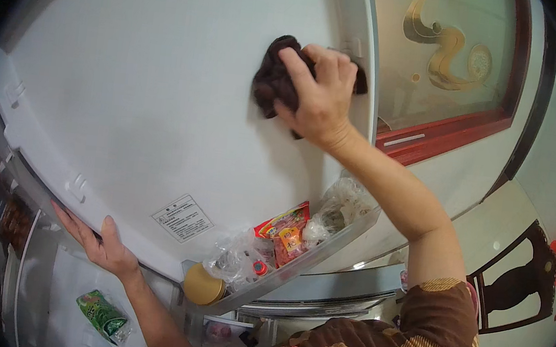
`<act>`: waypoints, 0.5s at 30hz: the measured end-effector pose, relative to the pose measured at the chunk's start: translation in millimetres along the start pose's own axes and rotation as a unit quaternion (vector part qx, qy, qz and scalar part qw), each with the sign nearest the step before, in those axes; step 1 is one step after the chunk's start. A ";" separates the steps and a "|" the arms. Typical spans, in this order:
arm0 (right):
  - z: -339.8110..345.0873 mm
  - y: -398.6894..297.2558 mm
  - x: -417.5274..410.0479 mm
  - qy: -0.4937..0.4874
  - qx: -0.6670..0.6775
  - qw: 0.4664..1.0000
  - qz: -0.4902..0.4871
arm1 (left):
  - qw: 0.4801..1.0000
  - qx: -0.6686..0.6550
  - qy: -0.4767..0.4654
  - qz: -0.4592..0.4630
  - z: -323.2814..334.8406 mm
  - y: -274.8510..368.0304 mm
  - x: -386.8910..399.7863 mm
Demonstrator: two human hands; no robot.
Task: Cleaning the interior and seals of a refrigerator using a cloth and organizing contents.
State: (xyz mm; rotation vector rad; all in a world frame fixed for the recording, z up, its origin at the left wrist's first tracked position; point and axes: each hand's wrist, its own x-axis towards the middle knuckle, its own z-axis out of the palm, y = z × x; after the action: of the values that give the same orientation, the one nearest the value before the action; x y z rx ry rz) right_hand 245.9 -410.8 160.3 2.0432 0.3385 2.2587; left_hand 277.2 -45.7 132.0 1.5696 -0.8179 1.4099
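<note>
A dark brown cloth [276, 79] is bunched under my right hand [324, 94], which presses it to the white inner panel of a refrigerator door [165, 85], close to the door's right rim. The fingers grip the cloth. My left hand [106, 247] lies against the door's lower left edge, thumb apart from the fingers, with nothing held. Between the hands, low on the panel, is a printed label [183, 218]. A clear door bin [294, 261] below holds a red packet of dried food [289, 235], plastic bags [337, 210] and a gold-lidded jar [204, 284].
Refrigerator shelves stand at the lower left, with a green packet [101, 315] inside. Moulded shelf supports [78, 188] jut from the door's rim. A red-framed glass panel [445, 130] is beyond the door at right, and a dark wooden chair [520, 285] stands behind my right arm.
</note>
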 end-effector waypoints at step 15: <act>-46.4 -51.6 -20.5 -0.173 0.420 0.891 0.024 | 0.998 0.039 -0.014 0.037 -14.0 -2.8 -0.4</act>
State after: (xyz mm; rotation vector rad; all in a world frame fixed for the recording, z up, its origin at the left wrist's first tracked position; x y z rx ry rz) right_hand 197.6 -369.9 125.2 2.7727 1.4425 1.8563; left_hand 273.6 -31.9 131.1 1.6364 -0.8551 1.4909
